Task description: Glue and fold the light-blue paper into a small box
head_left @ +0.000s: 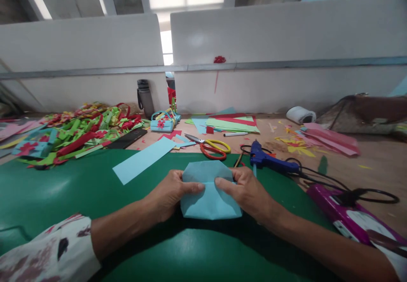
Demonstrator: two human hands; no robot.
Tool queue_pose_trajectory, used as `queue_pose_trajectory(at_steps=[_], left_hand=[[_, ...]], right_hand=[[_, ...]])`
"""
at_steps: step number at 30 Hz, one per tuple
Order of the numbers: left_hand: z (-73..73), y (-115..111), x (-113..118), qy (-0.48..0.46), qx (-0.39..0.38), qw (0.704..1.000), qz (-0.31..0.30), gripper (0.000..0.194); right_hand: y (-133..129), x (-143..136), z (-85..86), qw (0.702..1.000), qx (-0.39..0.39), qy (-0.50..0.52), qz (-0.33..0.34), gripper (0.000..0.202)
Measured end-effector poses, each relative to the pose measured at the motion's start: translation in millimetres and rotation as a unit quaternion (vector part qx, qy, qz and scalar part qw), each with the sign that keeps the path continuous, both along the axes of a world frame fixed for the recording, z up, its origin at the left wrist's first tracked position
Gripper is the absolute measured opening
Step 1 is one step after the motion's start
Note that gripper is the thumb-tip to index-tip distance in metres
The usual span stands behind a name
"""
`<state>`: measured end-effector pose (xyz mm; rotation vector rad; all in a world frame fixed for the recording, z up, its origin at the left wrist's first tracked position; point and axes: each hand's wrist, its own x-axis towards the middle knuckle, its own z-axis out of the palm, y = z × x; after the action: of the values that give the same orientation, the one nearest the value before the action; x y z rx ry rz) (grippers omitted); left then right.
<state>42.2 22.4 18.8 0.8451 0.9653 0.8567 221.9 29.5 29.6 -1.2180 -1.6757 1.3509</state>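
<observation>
Two hands [171, 192] clamped on folded light-blue paper [211, 206], one each side, thumbs on top.

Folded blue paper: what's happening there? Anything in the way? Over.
Left hand, right hand: both gripping. Folded blue paper: upper corners slanted, held between them. Scissors just beyond, glue gun to the right; neither between the hands.

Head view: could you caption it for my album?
Left hand and right hand pinch folded blue paper over a green surface, scissors and glue gun nearby.
</observation>
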Motion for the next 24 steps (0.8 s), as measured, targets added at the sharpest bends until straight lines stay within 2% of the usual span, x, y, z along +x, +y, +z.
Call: queue_pose_trajectory(at_steps=[6,10,16,24], left_hand=[[0.2,0.0,0.5,0.022,0.0,1.0,0.004,0.027],[0.2,-0.5,0.3,0.023,0.013,1.0,-0.011,0.021],[-2.7,1.5,-0.9,0.012,0.049,0.999,-0.017,0.008],[-4.9,5.3,-8.8,0.037,0.072,0.996,-0.025,0.012]], right_hand=[[5.2,3.4,-0.5,0.997,-0.045,0.042,0.041,0.013],[6.6,5.6,-1.4,0.996,-0.045,0.042,0.059,0.012],[5.5,8.2,-1.7,0.999,-0.003,0.027,0.04,0.012],[2.1,7.5,4.7,1.0,0.002,0.013,-0.015,0.02]])
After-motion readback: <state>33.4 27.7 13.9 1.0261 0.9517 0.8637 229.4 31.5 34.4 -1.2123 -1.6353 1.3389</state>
